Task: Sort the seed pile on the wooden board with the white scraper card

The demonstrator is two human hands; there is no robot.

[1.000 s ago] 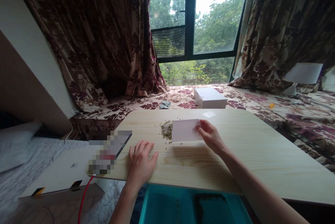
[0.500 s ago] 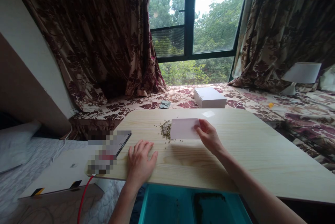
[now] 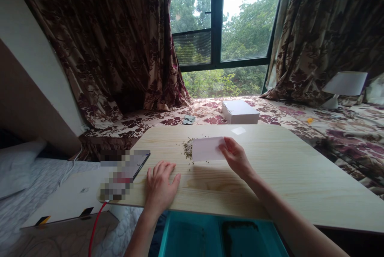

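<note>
My right hand grips the right end of a thin white card. The card is held over the table and its left edge covers part of a small heap of greenish-brown grains. What the grains are, I cannot make out. A few loose ones lie scattered around the heap and below the card. My left hand rests palm down on the tabletop with its fingers apart, holding nothing. A tablet-like device, partly blurred out, lies to the left of that hand.
The pale wooden table carries a small white piece near its far edge. Below the near edge sits a turquoise divided bin with dark residue. A white box and a lamp stand behind. A red cable hangs at left.
My right hand has shifted the card slightly left, so it covers more of the grains. The card has tilted a little. My left hand stays in place.
</note>
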